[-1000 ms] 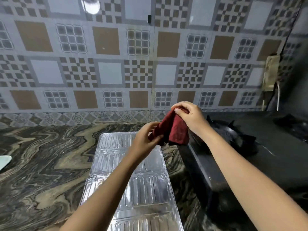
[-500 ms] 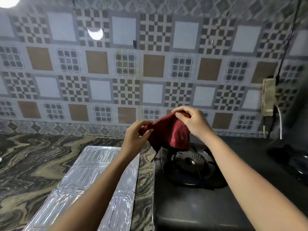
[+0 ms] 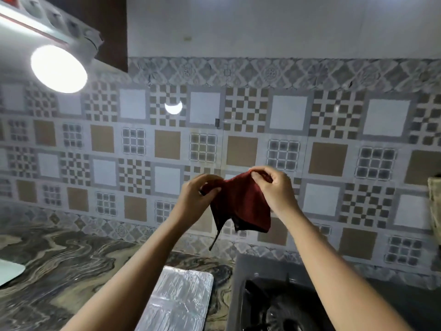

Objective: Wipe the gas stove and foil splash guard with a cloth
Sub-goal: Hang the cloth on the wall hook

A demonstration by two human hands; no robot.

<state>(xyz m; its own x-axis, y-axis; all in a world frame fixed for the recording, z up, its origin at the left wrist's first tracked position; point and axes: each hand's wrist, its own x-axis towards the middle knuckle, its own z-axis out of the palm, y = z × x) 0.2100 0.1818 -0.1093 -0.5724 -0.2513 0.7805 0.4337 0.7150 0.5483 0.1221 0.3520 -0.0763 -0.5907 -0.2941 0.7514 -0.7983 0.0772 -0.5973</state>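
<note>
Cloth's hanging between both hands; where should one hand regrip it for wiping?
Probably the cloth mid-panel, from the near side: right hand and left hand pinch only its top edge, so the middle hangs slack, with a loose tail below.

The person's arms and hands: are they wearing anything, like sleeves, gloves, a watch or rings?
Nothing worn shows. The left hand and right hand are bare, without gloves. The left forearm and right forearm are bare to the frame's edge: no sleeves, watch or bracelet. No ring shows on the fingers in view.
</note>
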